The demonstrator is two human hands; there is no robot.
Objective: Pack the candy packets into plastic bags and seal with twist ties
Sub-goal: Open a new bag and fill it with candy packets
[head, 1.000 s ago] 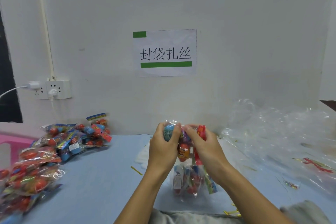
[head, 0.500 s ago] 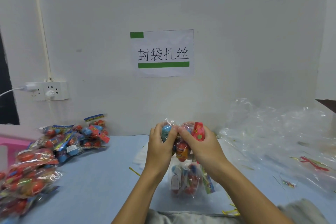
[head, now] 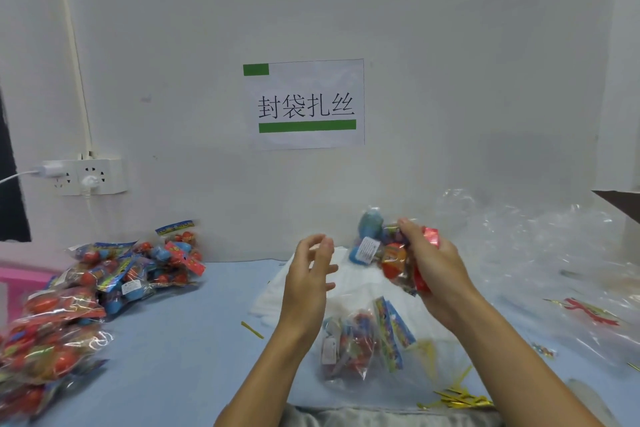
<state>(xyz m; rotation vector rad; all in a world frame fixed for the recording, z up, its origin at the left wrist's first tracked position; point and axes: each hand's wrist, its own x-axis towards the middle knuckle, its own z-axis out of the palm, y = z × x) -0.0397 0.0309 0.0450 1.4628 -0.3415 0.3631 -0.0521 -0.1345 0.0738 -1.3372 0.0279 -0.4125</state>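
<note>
My right hand [head: 434,267] grips a bunch of candy packets [head: 384,246], blue, orange and red, raised above the blue table [head: 180,350]. My left hand [head: 308,274] hovers just left of the bunch with relaxed fingers, holding nothing. Below the hands a clear bag with candy packets [head: 360,343] lies on the table. Gold twist ties [head: 457,399] are scattered near the front edge, and a single gold tie [head: 252,329] lies left of the bag.
A heap of candy packets [head: 114,274] covers the left of the table. Crumpled clear plastic bags [head: 554,253] pile up on the right. White cloth [head: 349,288] lies behind the bag. A wall socket [head: 86,177] and a paper sign [head: 304,104] hang on the wall.
My left hand has let go of the candy bunch and moved left, fingers opening. My right hand has carried the bunch to the right.
</note>
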